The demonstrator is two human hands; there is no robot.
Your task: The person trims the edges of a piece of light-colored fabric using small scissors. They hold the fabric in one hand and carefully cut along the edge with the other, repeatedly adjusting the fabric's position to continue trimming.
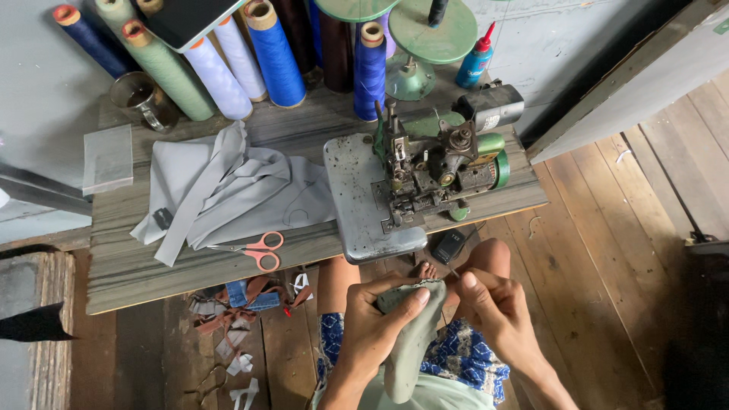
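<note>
Your left hand (pixel 376 323) grips a grey-green fabric piece (pixel 410 342) over your lap, below the counter's (pixel 121 266) near edge, fingers closed around its top. Your right hand (pixel 490 307) pinches shut at the fabric's upper edge, just beside the left thumb. On the counter, an overlock sewing machine (pixel 425 163) sits at the right end; orange-handled scissors (pixel 258 250) lie near the front edge beside folded grey cloth (pixel 228 186).

Soft even daylight, faint shadows, sharp centre, wide-angle bending at edges
</note>
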